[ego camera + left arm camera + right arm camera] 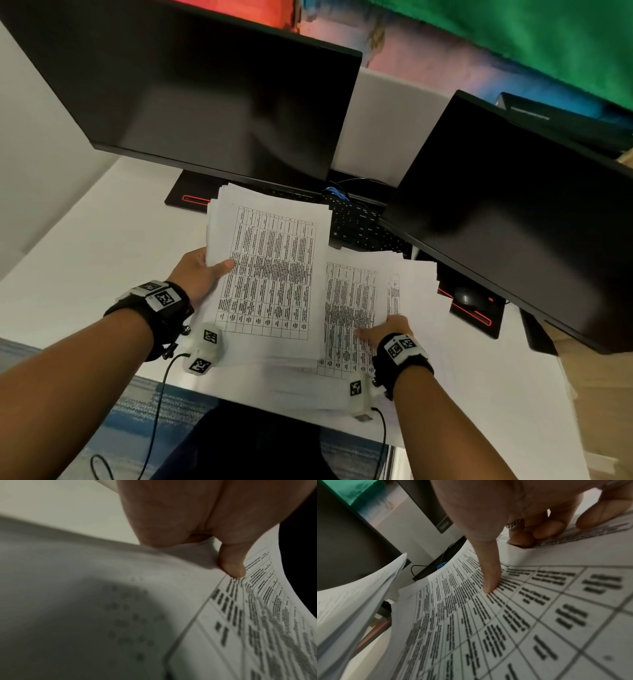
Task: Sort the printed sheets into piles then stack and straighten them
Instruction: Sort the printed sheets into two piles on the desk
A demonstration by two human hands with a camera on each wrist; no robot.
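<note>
While your left hand [198, 274] pinches stack [270, 267] raised over desk [102, 246], thumb on top, right hand [385, 330] sits on pile [352, 308] just beside: thumb flat on print, fingers [544, 530] curled at sheet edge. Dark monitors [205, 102] behind.

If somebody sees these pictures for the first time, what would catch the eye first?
The thick stack of white printed table sheets, gripped by the left hand above the white desk, draws the eye first. Beside it, the right hand rests on a looser pile of white printed sheets. Behind them loom two large black unlit monitors.
</note>
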